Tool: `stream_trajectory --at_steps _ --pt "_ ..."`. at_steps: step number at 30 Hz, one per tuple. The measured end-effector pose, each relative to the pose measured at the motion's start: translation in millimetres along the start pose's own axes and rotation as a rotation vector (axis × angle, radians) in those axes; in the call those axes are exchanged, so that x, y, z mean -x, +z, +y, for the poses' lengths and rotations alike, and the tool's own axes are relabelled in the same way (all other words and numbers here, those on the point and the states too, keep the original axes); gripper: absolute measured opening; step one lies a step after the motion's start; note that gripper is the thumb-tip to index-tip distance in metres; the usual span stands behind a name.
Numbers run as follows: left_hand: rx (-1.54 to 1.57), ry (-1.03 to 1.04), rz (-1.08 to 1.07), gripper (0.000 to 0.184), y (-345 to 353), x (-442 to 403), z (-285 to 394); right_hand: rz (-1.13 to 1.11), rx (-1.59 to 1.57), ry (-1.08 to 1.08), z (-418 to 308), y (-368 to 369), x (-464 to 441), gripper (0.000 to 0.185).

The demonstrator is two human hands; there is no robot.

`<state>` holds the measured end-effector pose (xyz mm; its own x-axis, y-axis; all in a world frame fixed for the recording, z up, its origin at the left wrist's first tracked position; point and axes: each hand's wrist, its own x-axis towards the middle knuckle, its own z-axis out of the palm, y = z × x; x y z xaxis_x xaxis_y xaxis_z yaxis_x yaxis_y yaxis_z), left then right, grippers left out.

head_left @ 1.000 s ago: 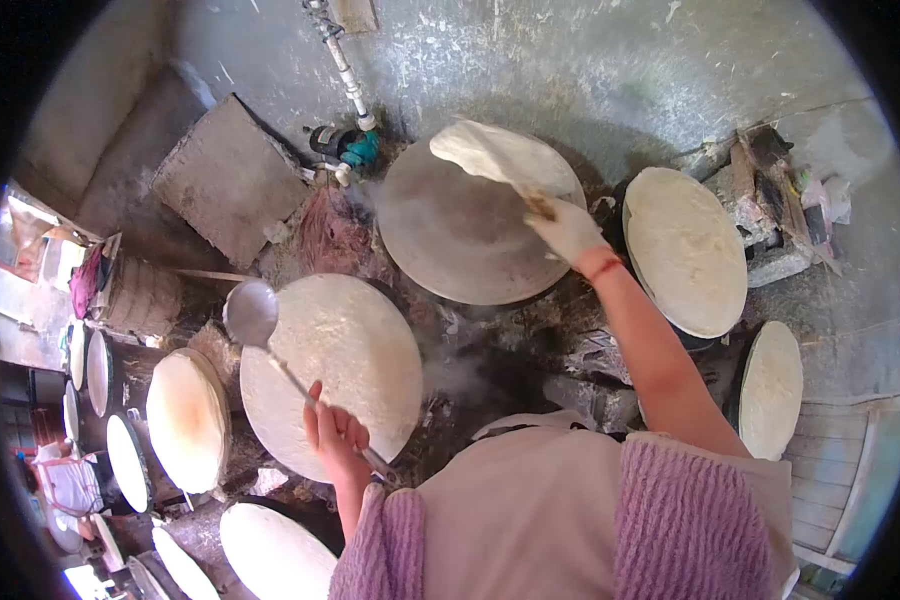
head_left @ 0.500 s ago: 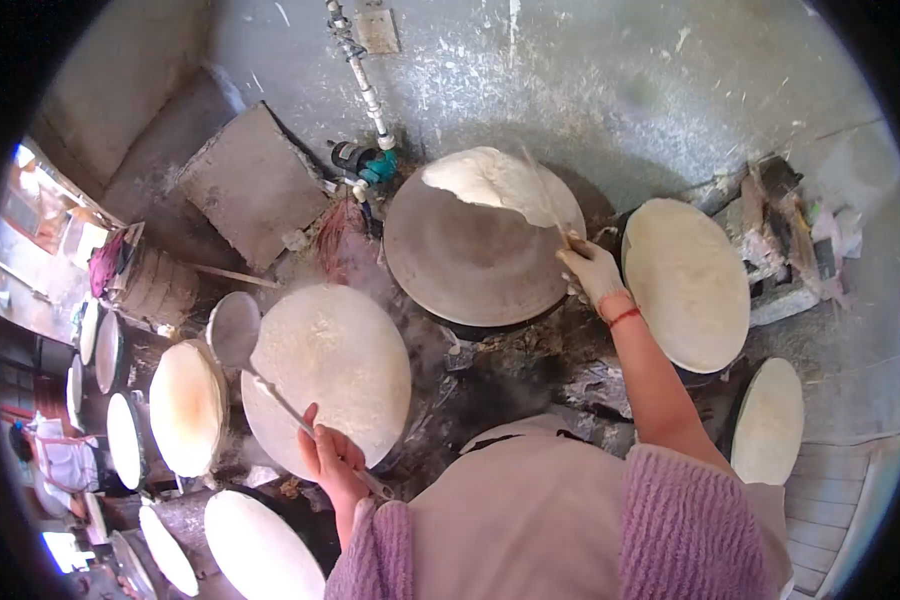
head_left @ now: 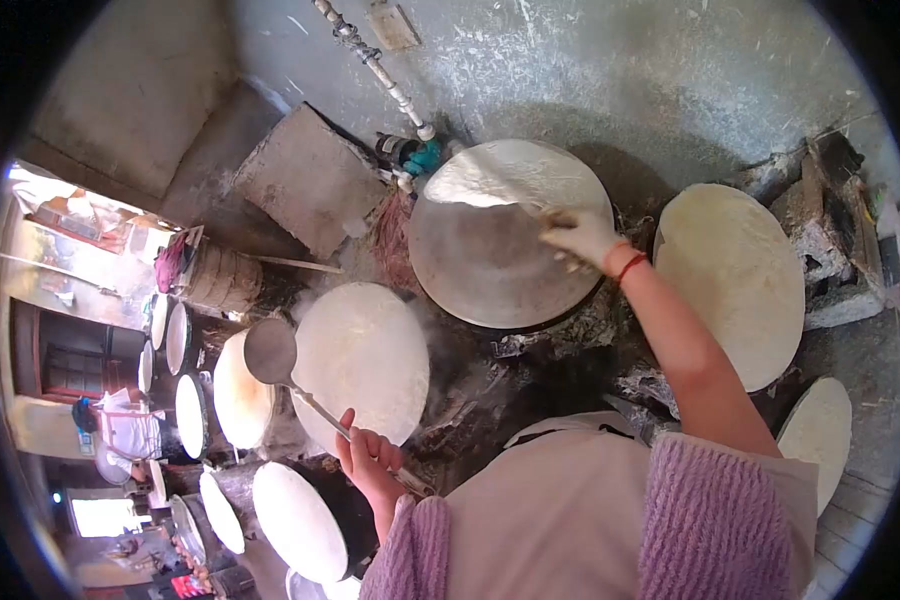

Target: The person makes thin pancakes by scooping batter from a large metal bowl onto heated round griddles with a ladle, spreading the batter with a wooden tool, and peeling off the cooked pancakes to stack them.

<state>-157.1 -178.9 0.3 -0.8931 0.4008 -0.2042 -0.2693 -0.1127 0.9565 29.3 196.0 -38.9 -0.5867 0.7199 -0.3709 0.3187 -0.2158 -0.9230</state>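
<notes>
My left hand point(head_left: 370, 465) is closed around the handle of a long ladle point(head_left: 271, 352). The ladle's round bowl hangs by the left edge of a pale, batter-covered griddle point(head_left: 365, 360). Over the large round griddle point(head_left: 490, 275) at the back is my right hand point(head_left: 582, 238), in what looks like a thin pale glove, with a red band at the wrist. Its fingers are closed on a thin spreader point(head_left: 522, 194), smeared by motion. White batter point(head_left: 500, 165) covers the far part of that griddle; the nearer part is bare and brown.
Another coated griddle point(head_left: 730, 280) stands to the right, beside rough blocks point(head_left: 835, 240). More round griddles point(head_left: 300, 522) line the left, with steam around. A pump point(head_left: 422, 157) and pipe stand by the wall. A person point(head_left: 130, 430) is far left.
My right hand has moved left over the griddle, sweeping the spreader. The batter now lies flatter and wider along the far rim. The ladle stays in my left hand; the view has shifted.
</notes>
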Motion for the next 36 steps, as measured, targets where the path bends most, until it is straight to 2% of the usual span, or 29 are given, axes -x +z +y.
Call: stream_trajectory --at_steps 3,5,7,9,11,12,13,15,16,17,19,21,22,23,25,26,28,29,31,32,33,35,36 --pt "0.041 0.040 0.051 0.030 5.7 -2.4 -2.3 -0.212 0.210 -0.043 4.7 14.4 6.8 0.042" --pt "0.048 0.057 0.049 0.030 4.9 -9.9 3.2 -0.227 0.065 0.028 -9.1 -12.5 45.6 0.043" --pt "0.078 0.048 0.077 0.029 3.2 -14.4 4.0 -0.202 0.170 -0.019 -3.3 -54.9 20.9 0.046" --pt "0.036 0.060 0.082 0.029 4.8 -15.5 4.0 0.065 0.109 -0.104 31.9 -67.3 -23.7 0.050" --pt "0.012 0.008 0.061 0.029 10.4 -16.5 6.1 -0.064 0.071 0.052 -2.3 -40.8 -36.1 0.051" --pt "0.030 -0.026 0.039 0.028 14.1 -18.8 7.7 -0.107 0.210 0.073 -28.2 -19.7 -31.2 0.050" --pt "0.020 -0.021 0.035 0.028 17.7 -24.3 8.9 -0.107 0.197 0.072 -31.4 -8.3 -34.7 0.050" --pt "0.021 -0.069 0.010 0.028 22.1 -35.4 10.4 -0.375 0.367 0.028 -30.8 9.3 -31.9 0.045" --pt "0.023 -0.090 0.012 0.028 24.1 -41.0 11.6 -0.355 0.546 -0.015 -26.4 9.2 -27.7 0.039" --pt "0.042 -0.097 0.010 0.028 26.5 -46.9 13.3 -0.349 0.565 -0.011 -11.1 -2.3 -27.7 0.039" --pt "0.055 -0.126 -0.023 0.027 27.6 -56.2 17.4 -0.095 0.745 -0.800 27.4 -42.9 -34.1 0.034" --pt "0.004 -0.162 -0.019 0.029 34.9 -70.4 15.3 0.021 0.703 -0.500 29.5 -73.6 -49.6 0.037" --pt "-0.080 -0.146 -0.079 0.033 36.6 -79.6 9.8 0.006 0.372 -0.197 0.1 -60.4 -43.2 0.034" --pt "-0.159 -0.131 -0.144 0.036 38.5 -87.8 3.1 0.029 0.402 -0.191 3.2 -51.7 -58.8 0.035" --pt "-0.316 -0.161 -0.222 0.046 44.6 -113.5 -10.9 -0.137 0.470 -0.160 4.7 -19.6 -68.3 0.035" --pt "-0.452 -0.128 -0.223 0.048 50.7 -118.7 -13.9 -0.137 0.471 -0.160 4.3 -17.4 -58.0 0.035" --pt "-0.670 -0.037 -0.264 0.051 53.7 -118.3 -15.1 -0.212 0.753 -0.270 -0.6 -13.0 -24.9 0.034" --pt "-0.662 -0.034 -0.262 0.051 48.4 -118.3 -20.9 -0.211 0.761 -0.275 -1.4 -16.8 -4.9 0.034" --pt "-0.904 0.228 -0.337 0.052 37.1 -118.3 -36.8 -0.072 0.346 -0.084 5.7 -44.1 28.2 0.035" --pt "-0.960 0.307 -0.349 0.053 41.5 -117.3 -35.5 0.059 0.475 -0.040 31.0 -60.6 15.4 0.036" --pt "-0.973 0.296 -0.350 0.053 48.2 -113.2 -32.8 0.050 0.466 -0.028 44.4 -58.3 5.2 0.036" --pt "-1.111 0.362 -0.342 0.050 70.6 -111.0 -27.4 0.021 0.229 -0.268 47.4 -45.7 -19.3 0.036" --pt "-1.106 0.455 -0.336 0.049 70.4 -112.5 -36.9 -0.048 0.206 -0.237 35.1 -24.9 -22.0 0.038"
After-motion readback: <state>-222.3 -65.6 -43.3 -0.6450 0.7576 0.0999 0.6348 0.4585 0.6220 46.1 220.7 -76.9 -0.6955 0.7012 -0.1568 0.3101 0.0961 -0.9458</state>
